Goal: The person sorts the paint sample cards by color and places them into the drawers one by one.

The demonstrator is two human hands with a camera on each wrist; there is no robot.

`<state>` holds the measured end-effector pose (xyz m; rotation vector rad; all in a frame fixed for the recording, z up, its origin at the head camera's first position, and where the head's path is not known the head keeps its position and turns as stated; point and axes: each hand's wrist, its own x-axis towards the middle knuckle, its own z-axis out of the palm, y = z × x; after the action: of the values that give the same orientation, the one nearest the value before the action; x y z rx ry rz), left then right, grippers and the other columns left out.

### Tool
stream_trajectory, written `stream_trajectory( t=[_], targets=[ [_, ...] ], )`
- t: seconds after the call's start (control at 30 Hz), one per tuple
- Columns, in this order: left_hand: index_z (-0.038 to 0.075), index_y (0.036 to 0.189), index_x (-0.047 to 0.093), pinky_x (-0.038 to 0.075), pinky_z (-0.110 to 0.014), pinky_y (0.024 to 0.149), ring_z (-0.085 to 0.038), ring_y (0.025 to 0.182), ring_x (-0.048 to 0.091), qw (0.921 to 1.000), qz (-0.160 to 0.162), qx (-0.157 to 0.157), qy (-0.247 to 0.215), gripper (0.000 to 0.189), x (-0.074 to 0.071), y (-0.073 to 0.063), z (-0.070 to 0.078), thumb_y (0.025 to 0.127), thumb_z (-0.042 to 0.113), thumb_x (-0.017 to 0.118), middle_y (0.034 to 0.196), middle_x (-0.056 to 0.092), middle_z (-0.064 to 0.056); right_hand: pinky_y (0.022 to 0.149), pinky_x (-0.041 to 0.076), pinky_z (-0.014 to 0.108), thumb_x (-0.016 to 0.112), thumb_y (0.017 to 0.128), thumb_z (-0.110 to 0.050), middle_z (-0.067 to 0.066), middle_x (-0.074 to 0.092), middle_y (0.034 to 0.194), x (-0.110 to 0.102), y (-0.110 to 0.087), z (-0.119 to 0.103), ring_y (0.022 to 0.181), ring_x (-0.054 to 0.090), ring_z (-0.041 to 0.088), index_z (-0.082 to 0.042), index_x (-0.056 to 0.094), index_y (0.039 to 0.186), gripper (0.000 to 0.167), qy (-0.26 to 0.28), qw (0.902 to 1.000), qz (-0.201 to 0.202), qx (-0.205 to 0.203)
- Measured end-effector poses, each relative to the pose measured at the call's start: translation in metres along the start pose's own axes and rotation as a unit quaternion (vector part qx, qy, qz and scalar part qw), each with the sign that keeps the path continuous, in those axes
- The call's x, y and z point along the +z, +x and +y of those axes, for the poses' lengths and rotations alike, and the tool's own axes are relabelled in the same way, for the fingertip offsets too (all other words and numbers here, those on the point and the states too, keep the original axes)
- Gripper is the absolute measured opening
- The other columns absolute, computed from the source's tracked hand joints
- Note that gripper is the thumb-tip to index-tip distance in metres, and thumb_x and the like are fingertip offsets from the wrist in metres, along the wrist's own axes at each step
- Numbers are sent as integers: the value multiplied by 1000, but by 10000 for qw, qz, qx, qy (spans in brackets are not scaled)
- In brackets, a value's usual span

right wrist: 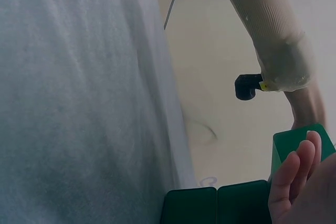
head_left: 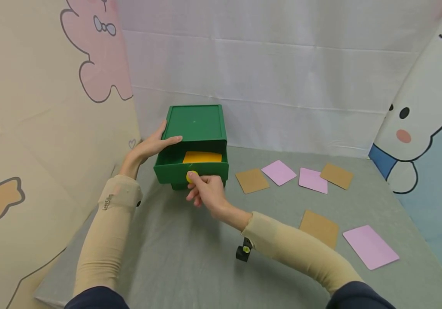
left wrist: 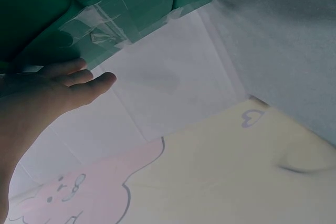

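A green box (head_left: 195,123) with a pulled-out drawer (head_left: 167,173) stands at the back of the table. Inside the drawer lies a yellow-orange card (head_left: 202,157). My right hand (head_left: 210,194) pinches the round yellow drawer knob (head_left: 191,176) between thumb and fingers; in the right wrist view its fingers (right wrist: 311,154) show beside the green drawer. My left hand (head_left: 149,148) rests on the box's left side, thumb stretched over the top front edge. From the left wrist, extended fingers (left wrist: 94,85) show against the taped green side (left wrist: 100,30).
Right of the box lie tan cards (head_left: 252,180) and pink cards (head_left: 279,172), one tan card overlapping a pink one. A larger tan card (head_left: 320,227) is partly under my right forearm in the head view, near another pink card (head_left: 370,247). A white cloth (head_left: 267,94) hangs behind.
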<state>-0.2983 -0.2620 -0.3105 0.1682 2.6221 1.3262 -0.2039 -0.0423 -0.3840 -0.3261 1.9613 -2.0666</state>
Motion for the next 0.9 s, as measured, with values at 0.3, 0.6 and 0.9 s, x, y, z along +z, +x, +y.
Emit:
stream_trajectory(
  t=[0.3, 0.6, 0.9],
  targets=[
    [22, 151, -24, -1, -61, 119, -30, 150, -17, 9998, -172, -101, 8, 97, 1, -17, 19, 96, 46, 52, 160, -25, -3, 43, 47, 24, 61, 92, -47, 1, 64, 55, 1, 10, -2, 39, 51, 11, -3, 67, 78, 47, -134, 9997, 217, -27],
    [33, 149, -25, 2, -63, 119, -26, 150, -17, 9999, -24, -48, 132, 104, -1, 5, -8, 88, 65, 53, 159, -25, 7, 43, 48, 24, 60, 92, -46, 1, 64, 54, -3, 23, -1, 39, 51, 12, -3, 67, 77, 47, -235, 9992, 295, -149],
    [32, 149, -25, 3, -63, 119, -26, 150, -17, 9998, -61, -149, 141, 102, -1, -1, -1, 90, 62, 53, 160, -24, 5, 43, 48, 23, 60, 92, -46, 1, 63, 52, -5, 36, -3, 39, 51, 11, 2, 66, 78, 51, -296, 9988, 359, -137]
  ],
)
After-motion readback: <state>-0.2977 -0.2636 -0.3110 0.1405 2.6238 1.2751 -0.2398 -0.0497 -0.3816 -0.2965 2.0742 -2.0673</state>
